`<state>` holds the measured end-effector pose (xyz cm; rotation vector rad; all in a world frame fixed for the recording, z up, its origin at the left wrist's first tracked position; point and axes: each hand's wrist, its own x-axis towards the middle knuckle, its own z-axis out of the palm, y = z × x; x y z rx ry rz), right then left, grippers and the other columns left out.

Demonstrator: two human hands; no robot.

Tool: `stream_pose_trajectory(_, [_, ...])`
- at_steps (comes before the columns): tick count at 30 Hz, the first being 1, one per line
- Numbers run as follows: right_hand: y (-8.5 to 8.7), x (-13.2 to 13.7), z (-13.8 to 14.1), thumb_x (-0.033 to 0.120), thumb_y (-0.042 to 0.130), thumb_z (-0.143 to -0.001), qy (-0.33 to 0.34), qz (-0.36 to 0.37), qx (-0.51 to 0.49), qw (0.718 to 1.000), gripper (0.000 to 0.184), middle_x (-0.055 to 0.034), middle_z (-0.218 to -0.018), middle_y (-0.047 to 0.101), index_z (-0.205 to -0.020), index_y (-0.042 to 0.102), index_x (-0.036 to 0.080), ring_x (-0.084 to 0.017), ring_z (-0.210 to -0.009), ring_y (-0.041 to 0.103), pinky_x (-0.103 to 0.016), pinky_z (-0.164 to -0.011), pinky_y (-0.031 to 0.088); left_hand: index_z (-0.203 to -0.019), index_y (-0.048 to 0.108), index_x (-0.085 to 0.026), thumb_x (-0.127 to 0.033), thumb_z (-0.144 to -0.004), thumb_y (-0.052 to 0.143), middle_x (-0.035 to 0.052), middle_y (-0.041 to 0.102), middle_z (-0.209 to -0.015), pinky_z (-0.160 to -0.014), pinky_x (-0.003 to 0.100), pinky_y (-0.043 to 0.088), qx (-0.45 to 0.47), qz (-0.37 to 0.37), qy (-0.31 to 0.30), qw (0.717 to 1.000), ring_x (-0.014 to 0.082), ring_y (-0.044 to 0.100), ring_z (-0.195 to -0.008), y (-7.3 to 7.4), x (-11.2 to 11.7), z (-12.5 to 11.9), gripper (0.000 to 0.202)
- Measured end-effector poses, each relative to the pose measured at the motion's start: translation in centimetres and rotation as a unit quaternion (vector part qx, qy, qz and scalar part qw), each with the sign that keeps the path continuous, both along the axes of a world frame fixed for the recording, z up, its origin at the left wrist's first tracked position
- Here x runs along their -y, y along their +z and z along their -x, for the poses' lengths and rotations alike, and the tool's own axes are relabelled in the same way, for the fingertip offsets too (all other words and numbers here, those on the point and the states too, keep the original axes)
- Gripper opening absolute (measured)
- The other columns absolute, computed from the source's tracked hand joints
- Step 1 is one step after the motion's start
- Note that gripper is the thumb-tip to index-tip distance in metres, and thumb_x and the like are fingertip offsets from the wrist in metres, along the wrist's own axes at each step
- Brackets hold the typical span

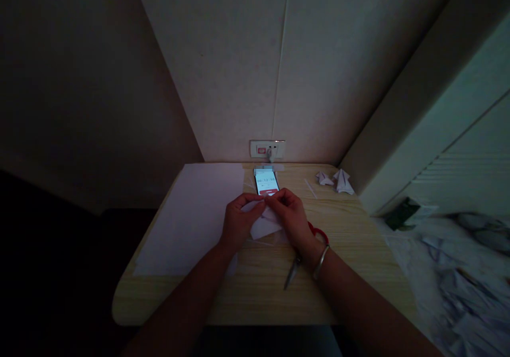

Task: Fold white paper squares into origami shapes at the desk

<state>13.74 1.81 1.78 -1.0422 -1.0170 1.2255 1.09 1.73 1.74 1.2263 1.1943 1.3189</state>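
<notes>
Both hands meet over the middle of the table, pinching a small piece of white folded paper. My left hand grips its left side, with thumb and forefinger at the top edge. On the other side my right hand, with a bracelet at the wrist, pinches the same top edge; the fingertips of both hands nearly touch. Just beyond them lies a phone with a lit timer screen. Red-handled scissors lie partly under my right wrist, blades toward me. The lower folds of the paper are dim.
A stack of white paper sheets covers the table's left side. Two folded paper pieces stand at the back right. Thin paper strips lie nearby. A wall socket with a plug is behind. Crumpled papers lie on the floor at right.
</notes>
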Motion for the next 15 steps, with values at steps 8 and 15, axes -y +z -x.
stream_pose_trajectory(8, [0.04, -0.14, 0.01, 0.033, 0.071, -0.065, -0.007, -0.001, -0.004, 1.0, 0.02, 0.0028, -0.065, 0.059, -0.068, 0.056, 0.02, -0.012, -0.058, 0.051, -0.025, -0.056, 0.04, -0.076, 0.068, -0.017, -0.03, -0.065, 0.07, 0.0014, 0.069, -0.075, -0.069, 0.026, 0.045, -0.018, -0.002, -0.001, 1.0, 0.0152, 0.06, -0.072, 0.04, -0.07, 0.01, 0.018])
stream_pose_trajectory(15, [-0.08, -0.22, -0.01, 0.034, 0.071, -0.064, -0.004, 0.001, -0.006, 1.0, 0.021, 0.0025, -0.068, 0.061, -0.069, 0.058, 0.019, -0.011, -0.059, 0.051, -0.024, -0.056, 0.039, -0.075, 0.067, -0.016, -0.03, -0.065, 0.07, 0.0005, 0.068, -0.073, -0.066, 0.024, 0.043, -0.032, -0.002, 0.006, 0.999, 0.0135, 0.058, -0.068, 0.11, -0.06, 0.05, 0.018])
